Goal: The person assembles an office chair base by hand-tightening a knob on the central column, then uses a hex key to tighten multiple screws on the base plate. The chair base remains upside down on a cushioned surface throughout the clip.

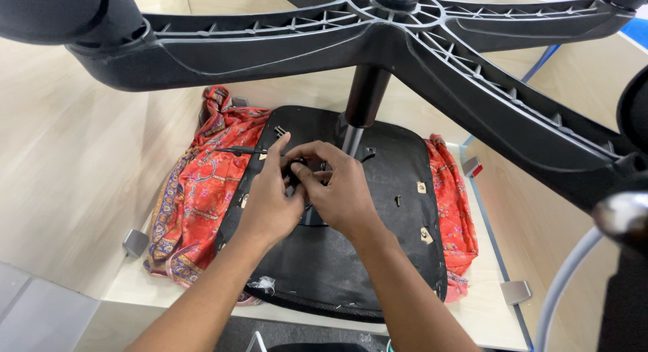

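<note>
An office chair lies upside down on a table. Its black seat underside (378, 210) faces up, and the black five-arm base (418, 41) on the gas-lift column (364, 99) fills the top of the view. My left hand (270, 197) and my right hand (337, 186) meet at the mechanism beneath the column. Both pinch a small black part (295, 170); what it is stays hidden by the fingers. A black tool or lever (239, 150) pokes out left of my left hand.
A red patterned cloth (202, 190) lies under the seat, showing on both sides. The light wooden table (74, 170) has grey metal corner brackets (135, 242) and a blue edge strip on the right. A black caster (634, 116) and a grey tube (563, 291) crowd the right.
</note>
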